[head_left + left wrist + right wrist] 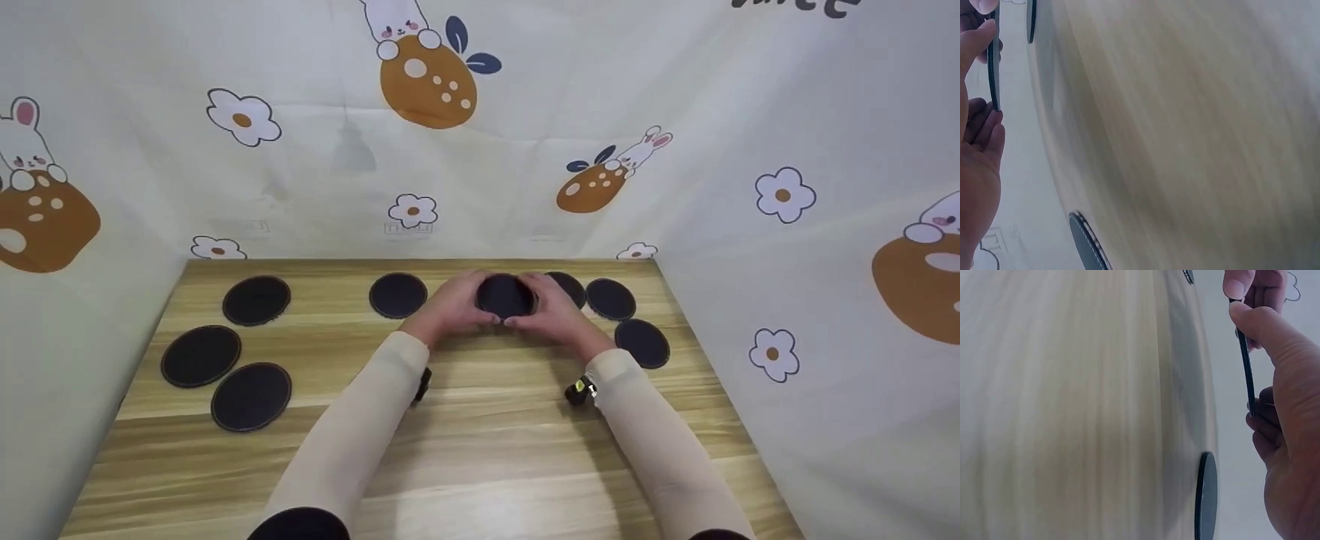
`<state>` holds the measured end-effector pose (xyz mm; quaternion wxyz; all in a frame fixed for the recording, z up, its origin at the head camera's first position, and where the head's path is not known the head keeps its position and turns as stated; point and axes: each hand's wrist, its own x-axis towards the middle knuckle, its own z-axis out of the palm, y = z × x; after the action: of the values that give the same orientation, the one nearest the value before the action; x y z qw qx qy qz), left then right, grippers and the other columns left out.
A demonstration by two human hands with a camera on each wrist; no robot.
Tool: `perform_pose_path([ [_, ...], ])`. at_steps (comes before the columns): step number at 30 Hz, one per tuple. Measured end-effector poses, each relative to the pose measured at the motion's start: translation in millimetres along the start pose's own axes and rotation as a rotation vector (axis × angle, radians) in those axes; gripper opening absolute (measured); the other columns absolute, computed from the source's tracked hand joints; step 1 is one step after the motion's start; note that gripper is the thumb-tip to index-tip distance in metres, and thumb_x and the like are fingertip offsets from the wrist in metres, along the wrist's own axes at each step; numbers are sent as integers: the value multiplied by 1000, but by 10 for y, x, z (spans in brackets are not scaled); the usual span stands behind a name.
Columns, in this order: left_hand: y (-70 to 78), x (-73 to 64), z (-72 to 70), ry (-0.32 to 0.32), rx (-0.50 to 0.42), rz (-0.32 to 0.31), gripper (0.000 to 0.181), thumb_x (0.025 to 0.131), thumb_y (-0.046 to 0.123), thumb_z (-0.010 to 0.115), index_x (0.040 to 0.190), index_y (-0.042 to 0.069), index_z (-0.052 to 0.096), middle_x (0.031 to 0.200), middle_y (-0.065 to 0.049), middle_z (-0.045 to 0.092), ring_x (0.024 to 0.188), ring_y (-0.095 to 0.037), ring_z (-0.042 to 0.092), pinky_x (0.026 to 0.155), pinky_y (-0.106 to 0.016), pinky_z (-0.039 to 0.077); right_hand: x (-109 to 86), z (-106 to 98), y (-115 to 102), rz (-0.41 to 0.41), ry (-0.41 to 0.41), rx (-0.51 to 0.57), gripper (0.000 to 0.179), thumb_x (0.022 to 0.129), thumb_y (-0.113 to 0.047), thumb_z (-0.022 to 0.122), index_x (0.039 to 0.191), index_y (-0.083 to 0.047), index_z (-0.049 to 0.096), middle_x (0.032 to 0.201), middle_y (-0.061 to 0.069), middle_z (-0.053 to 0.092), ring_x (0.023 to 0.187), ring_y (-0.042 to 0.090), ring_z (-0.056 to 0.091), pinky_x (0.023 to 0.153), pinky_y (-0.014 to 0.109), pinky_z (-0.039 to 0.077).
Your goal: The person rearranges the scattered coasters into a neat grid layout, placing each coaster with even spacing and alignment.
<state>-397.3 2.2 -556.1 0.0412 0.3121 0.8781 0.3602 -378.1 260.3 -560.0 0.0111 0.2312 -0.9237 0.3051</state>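
A round black coaster [507,298] with a stitched rim is held between both hands near the back of the table. My left hand [455,304] grips its left edge, thumb at the near side and fingers around the far side. On the opposite edge, my right hand [553,309] grips it the same way, the two thumbs almost meeting. Seen edge-on in the right wrist view, the coaster [1246,365] is raised off the wooden surface. The left wrist view shows the thin edge of the coaster [994,67] between the fingers.
Three black coasters lie at the left, one of them a coaster [251,397] nearest me. Another coaster [398,295] rests left of my hands. Right of them lie three more, including a coaster [642,343]. Printed cloth [315,195] encloses the wooden table [480,450].
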Motion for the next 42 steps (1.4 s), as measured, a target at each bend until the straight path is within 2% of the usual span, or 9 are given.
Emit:
perform_pose_path([
  [7, -102, -66, -171, 11, -11, -77, 81, 92, 24, 93, 160, 6, 54, 156, -12, 58, 145, -29, 53, 124, -45, 42, 198, 83, -110, 22, -21, 31, 102, 86, -49, 95, 163, 1, 50, 163, 22, 52, 153, 38, 45, 128, 55, 35],
  [14, -219, -132, -306, 24, 5, -55, 82, 90, 22, 94, 160, 5, 54, 157, -13, 58, 147, -30, 51, 126, -47, 40, 349, 170, -186, -6, -31, 31, 97, 87, -51, 94, 162, -3, 54, 160, 16, 57, 149, 32, 50, 126, 48, 39],
  [19, -276, -160, -378, 30, 11, -70, 81, 90, 20, 94, 159, 6, 55, 155, -12, 59, 144, -29, 53, 124, -45, 41, 438, 221, -266, -29, -34, 55, 97, 87, -45, 95, 163, -4, 52, 162, 13, 54, 149, 29, 51, 124, 45, 42],
  [25, -316, -209, -469, 21, -2, -121, 82, 90, 20, 94, 160, 7, 54, 157, -11, 57, 146, -28, 51, 125, -46, 40, 523, 285, -337, -27, -27, 62, 98, 85, -44, 97, 163, -5, 53, 162, 14, 54, 147, 29, 52, 123, 44, 43],
  [30, -362, -261, -544, 17, -1, -140, 83, 91, 21, 93, 161, 5, 52, 160, -13, 55, 148, -30, 49, 126, -48, 39, 564, 327, -405, -16, -35, 41, 98, 86, -46, 96, 163, -4, 52, 164, 15, 51, 149, 30, 50, 125, 45, 41],
  [36, -378, -284, -626, 7, 0, -143, 83, 92, 21, 93, 162, 3, 50, 162, -15, 53, 151, -32, 47, 128, -48, 37, 621, 347, -466, -12, -34, 30, 97, 88, -45, 94, 163, -2, 51, 165, 19, 49, 152, 32, 47, 127, 45, 38],
  [42, -402, -290, -668, -8, 25, -130, 82, 91, 20, 93, 160, 1, 52, 162, -17, 53, 151, -33, 48, 128, -49, 37, 676, 383, -464, -47, -28, 32, 97, 87, -44, 95, 161, 2, 53, 163, 21, 52, 152, 33, 47, 127, 44, 38],
])
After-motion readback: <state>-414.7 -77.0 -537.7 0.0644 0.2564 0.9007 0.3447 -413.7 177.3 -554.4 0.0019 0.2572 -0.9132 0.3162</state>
